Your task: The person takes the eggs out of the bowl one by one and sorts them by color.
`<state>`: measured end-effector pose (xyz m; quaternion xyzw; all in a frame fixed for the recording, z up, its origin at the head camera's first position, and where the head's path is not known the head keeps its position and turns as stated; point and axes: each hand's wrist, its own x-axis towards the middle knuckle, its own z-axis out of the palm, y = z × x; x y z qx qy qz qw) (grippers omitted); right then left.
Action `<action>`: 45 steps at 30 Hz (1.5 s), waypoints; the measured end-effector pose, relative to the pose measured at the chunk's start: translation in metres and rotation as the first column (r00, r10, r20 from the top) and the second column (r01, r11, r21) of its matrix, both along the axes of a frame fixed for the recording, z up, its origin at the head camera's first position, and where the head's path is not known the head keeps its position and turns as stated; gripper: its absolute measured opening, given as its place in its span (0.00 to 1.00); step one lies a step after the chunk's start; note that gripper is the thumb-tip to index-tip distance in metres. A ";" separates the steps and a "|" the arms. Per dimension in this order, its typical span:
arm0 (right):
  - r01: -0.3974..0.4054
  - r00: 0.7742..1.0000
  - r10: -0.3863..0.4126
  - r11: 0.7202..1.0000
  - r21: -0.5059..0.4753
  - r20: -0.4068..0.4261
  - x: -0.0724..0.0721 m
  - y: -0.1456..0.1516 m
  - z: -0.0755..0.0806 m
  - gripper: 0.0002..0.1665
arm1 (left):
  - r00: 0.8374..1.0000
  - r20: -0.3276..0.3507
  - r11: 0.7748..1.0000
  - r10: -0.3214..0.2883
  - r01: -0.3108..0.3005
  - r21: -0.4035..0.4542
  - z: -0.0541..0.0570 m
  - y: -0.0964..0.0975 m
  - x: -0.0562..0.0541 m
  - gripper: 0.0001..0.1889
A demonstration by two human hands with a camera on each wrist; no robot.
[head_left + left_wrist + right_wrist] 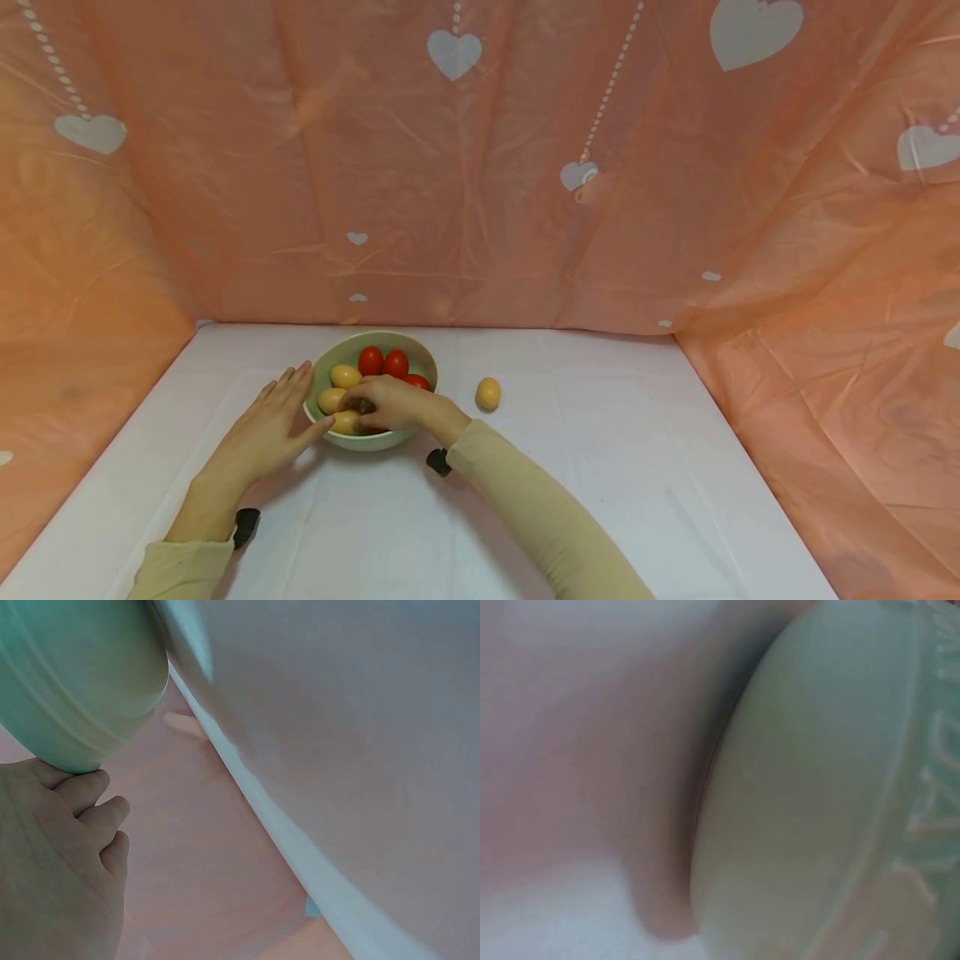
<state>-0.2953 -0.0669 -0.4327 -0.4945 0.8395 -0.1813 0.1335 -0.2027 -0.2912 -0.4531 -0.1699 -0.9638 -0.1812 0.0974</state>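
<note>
A pale green bowl (367,444) stands on the table, holding several red tomatoes (371,361) and yellow egg-shaped tomatoes (346,377). My left hand (266,429) lies along its left side, fingers extended and thumb near the front rim. In the left wrist view, fingertips of that hand (60,847) touch the bowl's outer wall (82,682). My right hand (393,402) reaches over the rim, its bent fingers among the yellow tomatoes; whether they grip one is hidden. Only the bowl's side (802,795), with raised marks, fills much of the right wrist view.
One yellow tomato (488,393) lies on the white tablecloth (570,450), right of the bowl. An orange curtain (510,250) with white hearts closes off the back and both sides. Dark wrist devices (438,461) sit below the wrists.
</note>
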 end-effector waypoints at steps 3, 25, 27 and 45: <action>0.003 1.000 -0.003 1.000 0.008 -0.001 0.002 0.000 0.002 0.20 | 1.000 -0.003 1.000 -0.001 0.001 0.002 0.000 0.000 0.000 0.48; 0.025 1.000 -0.025 1.000 -0.010 -0.016 0.003 0.004 0.001 0.22 | 1.000 -0.012 1.000 -0.010 0.010 0.008 0.000 0.001 0.000 0.47; 0.035 0.999 -0.035 0.999 -0.016 -0.015 0.002 0.005 0.001 0.22 | 1.000 -0.014 1.000 -0.010 0.010 0.008 -0.001 0.001 0.000 0.47; 0.161 0.986 -0.165 0.949 -0.272 0.010 0.009 0.019 0.004 0.27 | 1.000 0.011 1.000 0.004 -0.004 -0.004 0.001 0.001 0.001 0.48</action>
